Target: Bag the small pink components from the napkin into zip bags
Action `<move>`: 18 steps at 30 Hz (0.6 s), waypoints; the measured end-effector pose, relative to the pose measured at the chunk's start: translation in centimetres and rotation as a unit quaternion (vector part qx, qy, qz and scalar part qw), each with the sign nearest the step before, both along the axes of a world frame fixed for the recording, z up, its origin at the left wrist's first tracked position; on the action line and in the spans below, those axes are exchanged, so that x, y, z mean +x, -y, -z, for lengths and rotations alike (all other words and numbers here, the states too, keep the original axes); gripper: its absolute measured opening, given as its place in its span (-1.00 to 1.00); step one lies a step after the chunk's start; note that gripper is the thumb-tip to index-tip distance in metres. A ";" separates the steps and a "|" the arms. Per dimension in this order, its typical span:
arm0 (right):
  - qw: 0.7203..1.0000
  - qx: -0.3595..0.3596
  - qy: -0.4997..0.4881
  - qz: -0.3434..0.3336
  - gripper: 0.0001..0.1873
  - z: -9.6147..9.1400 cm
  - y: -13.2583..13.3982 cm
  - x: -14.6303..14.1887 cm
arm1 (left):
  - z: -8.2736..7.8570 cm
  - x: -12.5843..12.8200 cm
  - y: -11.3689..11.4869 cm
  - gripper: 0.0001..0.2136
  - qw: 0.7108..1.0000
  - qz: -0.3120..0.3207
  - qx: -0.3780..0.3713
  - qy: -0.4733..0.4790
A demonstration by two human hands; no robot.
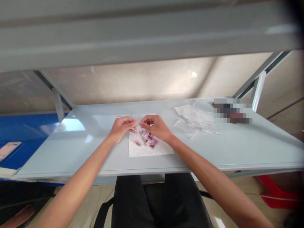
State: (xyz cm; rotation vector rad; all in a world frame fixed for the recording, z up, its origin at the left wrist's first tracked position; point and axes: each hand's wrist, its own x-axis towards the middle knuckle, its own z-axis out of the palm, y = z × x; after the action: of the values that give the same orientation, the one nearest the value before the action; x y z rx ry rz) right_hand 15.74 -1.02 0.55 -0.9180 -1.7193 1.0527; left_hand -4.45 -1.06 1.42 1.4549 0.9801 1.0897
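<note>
Pale grey table [78, 142]; white sheet [142, 152] atop; loose clear bags [196, 122], sheet's two o'clock; left hand [120, 128], ten o'clock, and right hand [156, 127], one o'clock, fingertips of each closed to a pinch on thin clear plastic [138, 121]; small pink beaded pieces [154, 142], sheet's centre.

Pink pieces [154, 142] lay loose on white sheet [163, 151].
Small, some dark-barred, mostly clustered; clear plastic bag [144, 135] showed at cluster's far side.
</note>
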 end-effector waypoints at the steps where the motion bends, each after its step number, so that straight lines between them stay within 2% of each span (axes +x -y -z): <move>1: 1.000 0.005 0.004 0.001 -0.73 0.1 0.0 -0.1 | 0.0 0.1 0.1 -0.75 1.000 0.000 0.003 -0.001; 10: 0.993 0.096 0.066 0.021 -0.78 -0.3 0.7 -0.5 | -0.2 0.5 0.2 -0.71 1.000 -0.004 0.023 0.001; 18: 0.998 0.050 0.021 0.010 -0.67 0.0 0.5 -0.4 | -0.1 0.4 0.3 -0.68 0.999 -0.028 0.035 0.005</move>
State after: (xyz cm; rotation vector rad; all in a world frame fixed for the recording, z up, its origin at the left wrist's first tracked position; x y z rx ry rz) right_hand 15.36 -1.49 0.52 -0.8982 -1.7777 0.9319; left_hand -4.06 -1.36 1.54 1.4841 0.9898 1.1815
